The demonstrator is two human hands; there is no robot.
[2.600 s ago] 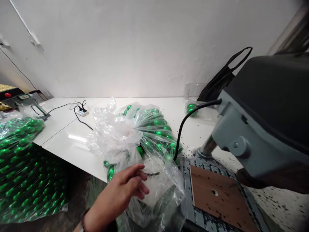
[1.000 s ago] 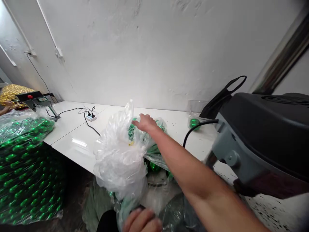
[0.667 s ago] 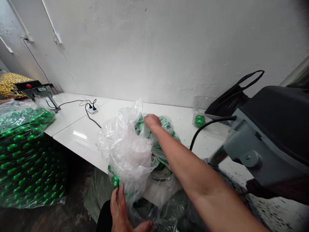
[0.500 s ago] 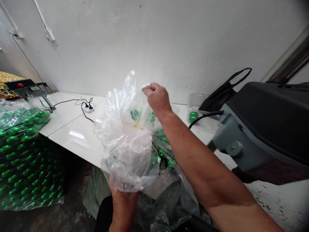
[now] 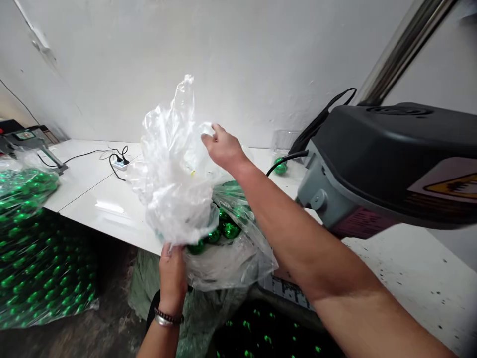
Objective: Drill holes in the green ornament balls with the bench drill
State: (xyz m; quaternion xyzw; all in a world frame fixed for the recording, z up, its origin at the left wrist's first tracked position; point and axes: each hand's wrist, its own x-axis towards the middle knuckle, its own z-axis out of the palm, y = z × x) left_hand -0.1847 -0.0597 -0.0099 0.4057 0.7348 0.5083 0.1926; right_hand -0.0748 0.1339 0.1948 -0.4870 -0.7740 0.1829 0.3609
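A crumpled clear plastic bag [image 5: 173,184] stands over the front edge of the white table, its loose top flaring upward. My left hand [image 5: 173,261] grips the bag's lower edge from below. Higher up, at the bag's right side, my right hand [image 5: 222,146] pinches its thin film between closed fingers. Shiny green balls [image 5: 230,228] show beside and under the bag, partly inside another clear plastic sheet [image 5: 227,261]. A small yellow bit [image 5: 193,173] shows inside the bag.
A grey and black machine [image 5: 372,164] juts in from the right. A power strip [image 5: 119,164] with cables lies on the white table [image 5: 82,184]. Bagged green balls [image 5: 40,268] fill the left; more balls [image 5: 266,338] lie below.
The view has shifted right. The bag has been raised and pulled left, uncovering more green balls. My left hand has moved up with it, and its bracelets now show.
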